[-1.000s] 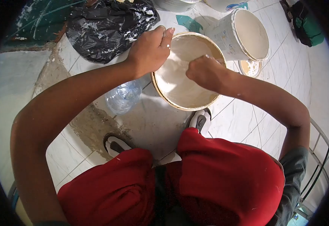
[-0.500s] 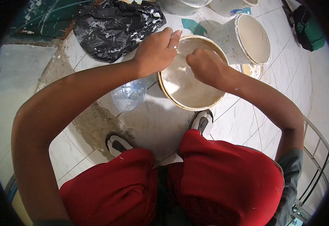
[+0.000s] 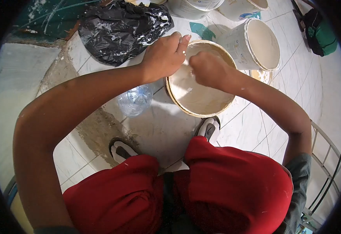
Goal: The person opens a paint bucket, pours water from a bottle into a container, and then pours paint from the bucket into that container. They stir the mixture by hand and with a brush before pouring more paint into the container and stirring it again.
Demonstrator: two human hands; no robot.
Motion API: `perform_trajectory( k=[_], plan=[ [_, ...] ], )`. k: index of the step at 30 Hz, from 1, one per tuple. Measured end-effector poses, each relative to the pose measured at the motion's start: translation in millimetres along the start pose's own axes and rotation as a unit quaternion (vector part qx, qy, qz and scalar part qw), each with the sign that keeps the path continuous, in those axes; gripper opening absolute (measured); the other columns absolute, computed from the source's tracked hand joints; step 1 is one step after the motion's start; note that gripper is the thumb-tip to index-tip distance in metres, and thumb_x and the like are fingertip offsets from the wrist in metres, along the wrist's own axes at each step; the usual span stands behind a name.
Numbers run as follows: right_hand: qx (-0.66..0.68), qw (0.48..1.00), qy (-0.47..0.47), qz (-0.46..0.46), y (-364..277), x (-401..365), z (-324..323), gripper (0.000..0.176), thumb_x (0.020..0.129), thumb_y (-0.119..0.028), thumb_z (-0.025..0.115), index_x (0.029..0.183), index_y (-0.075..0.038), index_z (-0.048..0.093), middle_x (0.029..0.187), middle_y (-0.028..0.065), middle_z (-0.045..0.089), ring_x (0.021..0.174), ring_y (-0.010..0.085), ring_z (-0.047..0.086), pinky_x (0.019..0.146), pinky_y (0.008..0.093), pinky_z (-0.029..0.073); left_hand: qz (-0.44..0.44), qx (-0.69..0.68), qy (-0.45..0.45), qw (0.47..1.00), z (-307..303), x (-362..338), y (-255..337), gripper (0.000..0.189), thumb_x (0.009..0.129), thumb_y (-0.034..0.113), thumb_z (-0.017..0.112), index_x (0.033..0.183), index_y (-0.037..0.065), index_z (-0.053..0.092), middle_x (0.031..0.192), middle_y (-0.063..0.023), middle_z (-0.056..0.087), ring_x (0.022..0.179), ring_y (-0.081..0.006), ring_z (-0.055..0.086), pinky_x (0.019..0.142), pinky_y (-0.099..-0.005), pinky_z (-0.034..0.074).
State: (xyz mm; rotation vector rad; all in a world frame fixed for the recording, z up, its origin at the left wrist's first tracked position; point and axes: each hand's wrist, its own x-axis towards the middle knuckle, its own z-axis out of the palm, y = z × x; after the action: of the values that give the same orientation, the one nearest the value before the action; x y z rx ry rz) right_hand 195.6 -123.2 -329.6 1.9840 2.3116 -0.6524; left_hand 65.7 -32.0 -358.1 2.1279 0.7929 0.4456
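Observation:
A round bucket (image 3: 171, 97) with a stained rim stands on the floor in front of my feet, holding a creamy off-white paste (image 3: 201, 97). My left hand (image 3: 165, 54) is closed at the bucket's upper left rim, its thumb pointing up and flecked with white. Over the paste, inside the bucket's opening, my right hand (image 3: 211, 70) is clenched with knuckles up; whatever it grips is hidden beneath it. Just left of the bucket, under my left forearm, lies a clear plastic bottle (image 3: 135, 100).
A paste-spattered black plastic bag (image 3: 119, 31) lies at upper left. Another bucket (image 3: 232, 43) leans to the upper right, near a stained lid (image 3: 262, 76). More buckets (image 3: 186, 9) stand behind. A metal rack (image 3: 322, 150) is at the right.
My right hand has shifted slightly left over the paste, toward my left hand. My left hand stays at the rim. The whole view has moved slightly.

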Motion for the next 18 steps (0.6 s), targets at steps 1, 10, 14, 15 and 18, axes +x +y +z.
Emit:
perform_trajectory(
  k=[1,10,14,15,18],
  plan=[
    [-0.046,0.999,0.019,-0.014,2,-3,-4,0.007,0.064,-0.002,0.06,0.068,0.003,0.062,0.069,0.0239,0.059,0.067,0.0364,0.062,0.061,0.0406,0.051,-0.002,0.001,0.001,1.0,0,0,0,0.033,0.094,0.027,0.039,0.083,-0.003,0.047,0.066,-0.0269,0.053,0.068,-0.0456,0.052,0.06,-0.0495,0.04],
    [-0.056,0.983,-0.174,-0.011,-16,-24,-10,0.011,0.07,-0.001,0.055,0.077,0.003,0.062,0.073,0.0214,0.061,0.067,0.031,0.063,0.062,0.0385,0.052,-0.025,0.004,-0.039,0.999,-7,1,2,0.033,0.094,0.028,0.038,0.084,-0.002,0.049,0.074,-0.0271,0.055,0.075,-0.0441,0.053,0.064,-0.0483,0.04],
    [-0.064,0.996,-0.031,0.057,-24,-45,-47,0.018,0.071,-0.005,0.058,0.087,0.002,0.064,0.078,0.0193,0.062,0.064,0.0309,0.062,0.059,0.0381,0.05,-0.128,-0.025,-0.105,0.986,-36,-9,5,0.029,0.092,0.026,0.044,0.101,-0.001,0.045,0.088,-0.0246,0.054,0.084,-0.0379,0.056,0.073,-0.0434,0.042],
    [-0.009,0.989,0.117,0.085,-28,-57,-61,0.019,0.074,-0.006,0.059,0.091,0.002,0.064,0.078,0.0171,0.063,0.06,0.0275,0.061,0.056,0.0355,0.05,-0.034,0.0,-0.078,0.996,-46,-18,8,0.04,0.086,0.035,0.051,0.101,-0.002,0.045,0.091,-0.0248,0.054,0.087,-0.0399,0.054,0.077,-0.0455,0.041],
    [0.111,0.863,0.462,0.17,-4,-100,-75,0.02,0.08,-0.006,0.061,0.098,0.002,0.062,0.075,0.0112,0.063,0.054,0.0096,0.054,0.05,0.0218,0.042,0.19,0.174,-0.094,0.962,-80,-54,20,0.07,0.069,0.043,0.068,0.115,-0.003,0.041,0.106,-0.0221,0.048,0.1,-0.0392,0.048,0.083,-0.0495,0.037]
  ],
)
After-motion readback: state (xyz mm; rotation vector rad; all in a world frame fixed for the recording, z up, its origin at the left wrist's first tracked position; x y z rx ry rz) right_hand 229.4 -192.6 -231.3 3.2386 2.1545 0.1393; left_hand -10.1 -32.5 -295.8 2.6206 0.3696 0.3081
